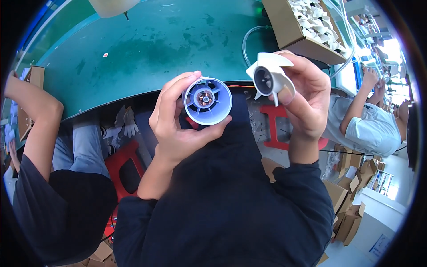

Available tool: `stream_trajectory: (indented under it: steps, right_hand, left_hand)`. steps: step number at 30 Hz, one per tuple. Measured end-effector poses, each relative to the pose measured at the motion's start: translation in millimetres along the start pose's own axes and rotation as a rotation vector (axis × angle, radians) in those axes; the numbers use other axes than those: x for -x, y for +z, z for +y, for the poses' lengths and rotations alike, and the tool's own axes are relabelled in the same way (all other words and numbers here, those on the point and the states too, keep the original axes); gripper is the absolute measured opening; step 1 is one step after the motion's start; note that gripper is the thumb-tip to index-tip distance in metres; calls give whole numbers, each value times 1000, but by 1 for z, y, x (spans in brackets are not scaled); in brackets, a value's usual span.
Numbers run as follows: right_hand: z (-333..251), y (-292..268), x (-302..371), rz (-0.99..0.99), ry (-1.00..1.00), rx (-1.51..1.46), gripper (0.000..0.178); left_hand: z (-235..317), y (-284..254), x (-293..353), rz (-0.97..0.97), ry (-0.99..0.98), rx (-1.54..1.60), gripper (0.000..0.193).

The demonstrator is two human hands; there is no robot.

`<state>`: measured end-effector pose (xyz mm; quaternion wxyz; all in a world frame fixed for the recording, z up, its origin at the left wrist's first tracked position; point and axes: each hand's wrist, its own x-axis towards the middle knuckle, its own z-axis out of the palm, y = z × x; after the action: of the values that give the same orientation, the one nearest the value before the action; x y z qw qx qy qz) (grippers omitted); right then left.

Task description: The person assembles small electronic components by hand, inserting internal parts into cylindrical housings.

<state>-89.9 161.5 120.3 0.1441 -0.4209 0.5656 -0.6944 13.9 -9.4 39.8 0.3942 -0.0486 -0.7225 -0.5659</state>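
Note:
My left hand (171, 118) is wrapped round a white cylindrical fan housing (216, 116), its open end facing me. Inside the housing, thin ribs run out from the centre, where a small motor with copper-coloured windings (205, 99) shows. To the right, my right hand (307, 95) pinches a white fan impeller (272, 64) between thumb and fingers. The impeller has curved blades and a dark round hub (263, 81) turned toward the housing. Housing and impeller are apart, both held above the table's near edge.
A green work table (147, 49) spans the front. At the back right stands a cardboard box (291, 33) full of white impellers, beside a clear hose (245, 44). Co-workers sit left (58, 191) and right (373, 129). Red stools (122, 167) and cardboard boxes (349, 222) are around me.

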Motion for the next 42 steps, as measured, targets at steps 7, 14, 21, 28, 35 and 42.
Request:
stream_trajectory:
  steps: [7,14,21,28,35,42]
  right_hand:
    - [11,12,18,215,188,-290,51]
    - [22,-2,17,99,166,-637,36]
    - [26,-4,17,128,268,-703,38]
    - [34,-3,21,179,281,-720,44]
    - [39,1,23,170,286,-767,51]
    - [42,3,25,155,302,-759,50]
  left_hand:
    - [-3,-3,2,-24,136,29,73]
    - [-9,-2,9,-17,124,137,72]
    - [-7,-4,10,-18,84,201,70]
    - [-7,-6,14,-14,24,231,70]
    - [-8,-12,18,-4,10,238,70]
    - [-7,-14,19,-11,8,252,70]
